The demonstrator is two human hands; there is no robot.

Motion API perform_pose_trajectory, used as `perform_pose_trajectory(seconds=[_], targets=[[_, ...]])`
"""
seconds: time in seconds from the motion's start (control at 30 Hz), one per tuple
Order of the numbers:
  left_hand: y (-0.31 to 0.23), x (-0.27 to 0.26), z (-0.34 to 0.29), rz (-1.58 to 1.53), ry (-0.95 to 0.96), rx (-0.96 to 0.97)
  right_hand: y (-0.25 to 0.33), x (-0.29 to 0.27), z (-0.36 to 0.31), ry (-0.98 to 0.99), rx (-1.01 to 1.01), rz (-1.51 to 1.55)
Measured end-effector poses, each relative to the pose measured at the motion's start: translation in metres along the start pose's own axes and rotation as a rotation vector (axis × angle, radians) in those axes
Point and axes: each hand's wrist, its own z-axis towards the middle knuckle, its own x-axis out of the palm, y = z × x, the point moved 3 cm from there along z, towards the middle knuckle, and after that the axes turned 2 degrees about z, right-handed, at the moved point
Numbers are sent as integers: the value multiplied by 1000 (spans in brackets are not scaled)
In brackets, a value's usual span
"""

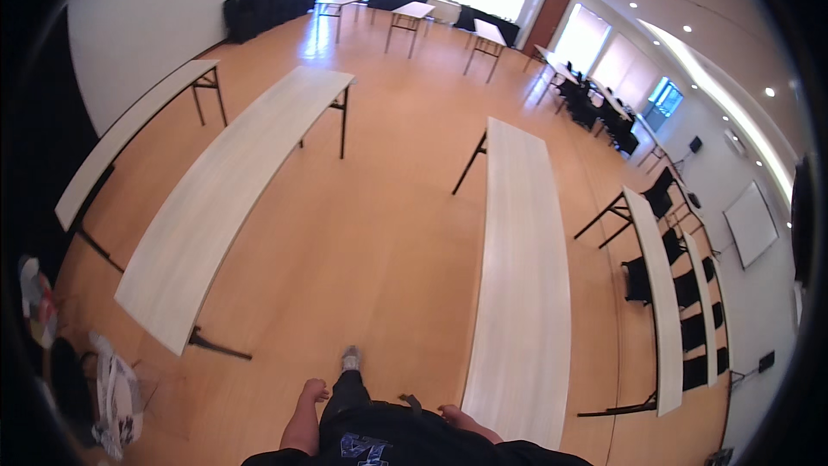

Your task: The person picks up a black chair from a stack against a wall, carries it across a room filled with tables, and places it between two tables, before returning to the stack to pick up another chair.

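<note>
My left hand (316, 390) hangs beside my left thigh with its fingers curled in, and nothing shows in it. My right hand (450, 415) is low in front of my body, near the edge of the long pale table (522, 293) on my right; its fingers are too small and partly hidden to make out. A short dark strap-like piece (412, 402) sticks out at my waist between the hands. One grey shoe (350, 359) is forward on the wooden floor. Another long pale table (233, 181) stands to my left, apart from my left hand.
A narrow table (138, 134) stands farther left. Bags (116, 393) lie at the lower left. Stacked black chairs (272, 2) stand by the far wall, with several tables beyond. On the right are another table (655, 311), black chairs and a whiteboard (751, 224).
</note>
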Motion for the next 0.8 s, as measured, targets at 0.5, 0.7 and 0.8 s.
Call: perform_pose_trajectory(seconds=[0.5, 0.7, 0.8], targets=[[-260, -22, 98, 319, -255, 42, 224, -90, 85, -182, 25, 175], [-338, 20, 141, 425, -14, -89, 279, -124, 200, -291, -127, -100], [-394, 56, 152, 515, 64, -104, 330, -131, 220, -539, -152, -129]])
